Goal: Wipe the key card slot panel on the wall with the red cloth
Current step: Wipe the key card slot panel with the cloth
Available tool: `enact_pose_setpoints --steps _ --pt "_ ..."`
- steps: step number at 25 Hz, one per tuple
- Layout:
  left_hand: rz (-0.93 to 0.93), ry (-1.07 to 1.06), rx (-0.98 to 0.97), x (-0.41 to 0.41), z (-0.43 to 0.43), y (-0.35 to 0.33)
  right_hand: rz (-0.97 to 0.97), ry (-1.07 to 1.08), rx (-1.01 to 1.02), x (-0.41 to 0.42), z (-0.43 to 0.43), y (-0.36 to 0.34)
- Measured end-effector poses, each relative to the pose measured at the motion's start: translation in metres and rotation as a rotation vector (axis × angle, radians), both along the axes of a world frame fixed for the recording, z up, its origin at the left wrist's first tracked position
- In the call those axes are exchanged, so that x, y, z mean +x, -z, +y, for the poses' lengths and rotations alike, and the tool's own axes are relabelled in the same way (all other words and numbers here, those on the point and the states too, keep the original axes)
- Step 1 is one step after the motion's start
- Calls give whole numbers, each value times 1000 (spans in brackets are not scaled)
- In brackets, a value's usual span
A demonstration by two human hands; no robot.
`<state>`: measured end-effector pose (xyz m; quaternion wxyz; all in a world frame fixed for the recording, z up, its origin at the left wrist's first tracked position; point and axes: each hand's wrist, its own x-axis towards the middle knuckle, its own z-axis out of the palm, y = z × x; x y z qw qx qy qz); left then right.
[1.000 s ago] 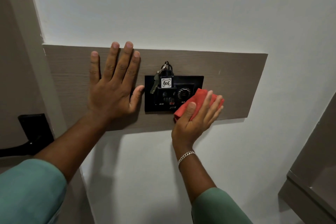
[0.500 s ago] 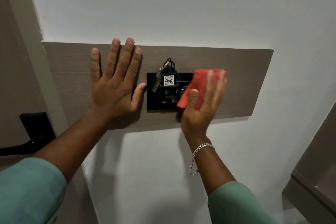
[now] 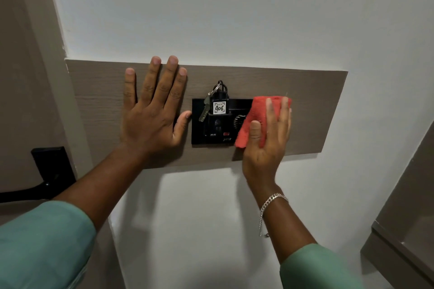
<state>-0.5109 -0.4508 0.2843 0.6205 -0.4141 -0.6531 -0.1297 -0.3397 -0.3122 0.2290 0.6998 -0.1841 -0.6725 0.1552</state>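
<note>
red cloth [image 3: 254, 117] higher now, long axis upright

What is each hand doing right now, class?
Left hand: open, flat on the wood board, holding nothing.
Right hand: pressing the red cloth against the black panel.

A plain white painted wall [image 3: 234, 12] fills most of the view. A long horizontal board of grey-brown wood-grain laminate [image 3: 312, 105] is fixed flat across it. At far left stands a taupe door frame [image 3: 35, 65], with a black door handle on a black square plate [image 3: 52, 166] low beside it. At lower right, the corner of a grey-brown cabinet [image 3: 404, 230] projects. Soft shadows fall below the board.
</note>
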Motion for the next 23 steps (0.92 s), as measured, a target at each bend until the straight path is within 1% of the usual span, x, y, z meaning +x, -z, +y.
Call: enact_pose_setpoints --steps 1,3,4,5,6,9,10,11,12,14,15,16,17,20,21,22,23 --pt "-2 7 0 0 0 0 -25 -9 58 -8 -11 -5" --pt "-13 25 8 -1 0 -1 -222 76 304 -24 -26 -6" --pt "-17 31 12 -2 -2 -2 -304 119 372 -28 -30 -2" --pt "-16 34 13 -3 -3 -1 -331 136 378 -27 -30 4" --pt "-11 28 13 -3 -2 -1 -315 129 342 -24 -25 9" --pt "-19 21 6 0 -2 0 -120 48 143 -18 -19 12" --pt "-25 28 2 0 -2 0 -74 29 98 -22 -23 5" --pt "-30 36 2 1 -2 0 -70 29 90 -28 -28 -3" --pt "-34 44 5 1 -2 -1 -115 54 138 -34 -32 -6" --pt "-41 62 8 0 -2 -1 -259 106 324 -33 -32 3" --pt "-38 66 7 -1 -2 -1 -305 102 382 -27 -27 11" --pt "-35 62 6 1 -2 -1 -313 86 389 -18 -21 18" --pt "-38 57 3 1 -3 -1 -283 66 345 -14 -19 21" --pt "-77 90 -27 4 -5 -2 -171 23 86 -24 -38 11" --pt "-89 106 -30 4 -5 -3 -183 38 61 -30 -46 5" --pt "-107 129 -27 5 -6 -3 -226 74 102 -34 -51 3" --pt "-137 179 -22 7 -9 -2 -282 105 184 -32 -50 6"
